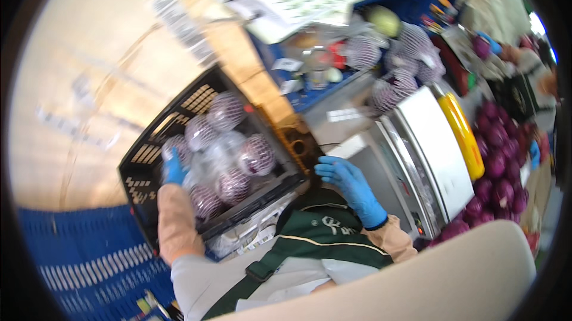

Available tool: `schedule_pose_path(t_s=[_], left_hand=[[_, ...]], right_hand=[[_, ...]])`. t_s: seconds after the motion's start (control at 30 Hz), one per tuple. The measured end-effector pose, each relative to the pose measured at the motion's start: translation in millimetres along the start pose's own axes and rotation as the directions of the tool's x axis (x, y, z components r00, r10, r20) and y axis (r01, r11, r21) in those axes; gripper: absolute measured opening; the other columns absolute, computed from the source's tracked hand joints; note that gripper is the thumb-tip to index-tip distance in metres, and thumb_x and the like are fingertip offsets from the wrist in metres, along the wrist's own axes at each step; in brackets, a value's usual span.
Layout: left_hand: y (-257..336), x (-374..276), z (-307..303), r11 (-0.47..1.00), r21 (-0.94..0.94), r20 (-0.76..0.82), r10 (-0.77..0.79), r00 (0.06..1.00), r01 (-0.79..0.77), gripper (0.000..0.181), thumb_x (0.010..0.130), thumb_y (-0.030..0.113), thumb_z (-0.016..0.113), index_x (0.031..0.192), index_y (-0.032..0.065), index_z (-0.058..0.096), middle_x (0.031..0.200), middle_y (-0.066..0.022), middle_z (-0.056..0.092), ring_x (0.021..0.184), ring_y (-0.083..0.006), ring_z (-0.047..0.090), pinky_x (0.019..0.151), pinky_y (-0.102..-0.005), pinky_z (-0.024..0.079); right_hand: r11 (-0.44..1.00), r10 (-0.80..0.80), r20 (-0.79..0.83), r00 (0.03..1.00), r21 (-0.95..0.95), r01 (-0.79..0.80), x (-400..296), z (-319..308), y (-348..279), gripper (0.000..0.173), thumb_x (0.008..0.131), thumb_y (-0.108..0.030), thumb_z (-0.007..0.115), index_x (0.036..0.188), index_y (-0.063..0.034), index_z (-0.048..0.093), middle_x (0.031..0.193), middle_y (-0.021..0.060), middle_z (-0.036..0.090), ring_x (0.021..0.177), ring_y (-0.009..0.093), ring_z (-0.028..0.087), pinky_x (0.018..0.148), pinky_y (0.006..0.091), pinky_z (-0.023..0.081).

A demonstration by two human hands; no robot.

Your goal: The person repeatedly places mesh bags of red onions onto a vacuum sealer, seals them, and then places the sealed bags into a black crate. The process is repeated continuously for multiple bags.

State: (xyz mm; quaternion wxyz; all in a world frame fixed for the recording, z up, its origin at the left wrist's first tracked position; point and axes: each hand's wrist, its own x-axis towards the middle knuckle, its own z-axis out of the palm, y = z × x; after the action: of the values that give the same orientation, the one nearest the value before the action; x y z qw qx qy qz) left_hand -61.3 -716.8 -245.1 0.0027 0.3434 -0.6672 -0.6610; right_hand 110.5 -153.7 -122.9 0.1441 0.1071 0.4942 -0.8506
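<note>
My left hand [174,166], in a blue glove, reaches into a black plastic crate [263,189] at the left. It lies against a net-wrapped purple onion [178,145]; whether the fingers grip it cannot be told. Several more onions in white foam nets, such as one netted onion [257,154], lie in the crate around clear plastic film [223,149]. My right hand [351,187], also gloved in blue, is held in front of the apron with its fingers extended and nothing in it. Beside it stands a wrapping machine [429,160] with a grey plate and a white cover.
A blue crate [286,93] holding mixed items stands beyond the machine, with netted onions [413,48] near it. Loose purple onions [496,164] are heaped at the right. A yellow bottle-like object [462,135] lies by the machine. A co-worker [532,84] is at far right; blue crates [94,249] stand lower left.
</note>
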Motion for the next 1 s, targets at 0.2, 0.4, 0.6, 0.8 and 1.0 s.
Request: schedule_pose_path(t_s=[0.2,0.4,0.6,0.8,1.0], left_hand=[[113,-175,129,-0.192,0.593,0.390,0.918,0.070,-0.782,0.040,0.100,0.016,0.049,0.138,0.0030,0.047,0.119,-0.0170,0.060,0.101,-0.0292,0.058,0.084,-0.0395,0.047],[143,-345,399,0.510,-0.244,0.962,0.233,-0.140,-0.825,0.054,0.093,0.014,0.060,0.141,0.0000,0.041,0.138,-0.0218,0.047,0.124,-0.0320,0.050,0.105,-0.0412,0.039],[-66,-167,646,0.467,0.186,0.856,0.355,0.376,-0.864,0.130,0.061,0.040,0.090,0.147,-0.0078,0.006,0.145,-0.0343,0.031,0.132,-0.0439,0.039,0.111,-0.0486,0.035],[-86,-200,675,0.932,0.126,0.965,-0.035,0.262,-0.341,0.097,0.067,0.024,0.089,0.141,-0.0032,0.033,0.133,-0.0179,0.054,0.117,-0.0234,0.057,0.096,-0.0359,0.050],[-12,-246,647,0.956,-0.155,0.930,0.227,0.288,-0.251,0.072,0.070,0.003,0.084,0.131,0.0003,0.046,0.120,-0.0098,0.061,0.107,-0.0165,0.060,0.091,-0.0317,0.052]], right_hand=[[0.994,-0.064,-0.178,0.982,0.071,0.078,-14,-66,-6,0.042,0.104,-0.029,0.049,0.134,0.0000,0.053,0.117,0.0117,0.065,0.107,0.018,0.062,0.093,0.0303,0.048],[0.897,-0.342,-0.280,0.897,-0.380,0.224,29,-137,-84,0.044,0.100,-0.018,0.056,0.137,0.0033,0.046,0.120,0.0115,0.062,0.107,0.020,0.061,0.094,0.0305,0.047],[0.078,-0.661,-0.069,0.747,-0.997,-0.024,150,-266,-172,0.091,0.075,-0.046,0.076,0.143,0.0004,0.037,0.126,0.0278,0.057,0.118,0.043,0.055,0.100,0.0466,0.044],[-0.067,-0.456,-0.305,0.836,-0.925,-0.374,181,-298,-170,0.110,0.061,-0.075,0.071,0.133,0.0036,0.043,0.125,0.0317,0.056,0.122,0.046,0.049,0.112,0.0631,0.016],[0.328,-0.623,-0.323,0.712,-0.935,-0.137,155,-271,-186,0.096,0.061,-0.054,0.083,0.129,0.0015,0.044,0.102,0.0264,0.066,0.098,0.043,0.063,0.093,0.0515,0.046]])
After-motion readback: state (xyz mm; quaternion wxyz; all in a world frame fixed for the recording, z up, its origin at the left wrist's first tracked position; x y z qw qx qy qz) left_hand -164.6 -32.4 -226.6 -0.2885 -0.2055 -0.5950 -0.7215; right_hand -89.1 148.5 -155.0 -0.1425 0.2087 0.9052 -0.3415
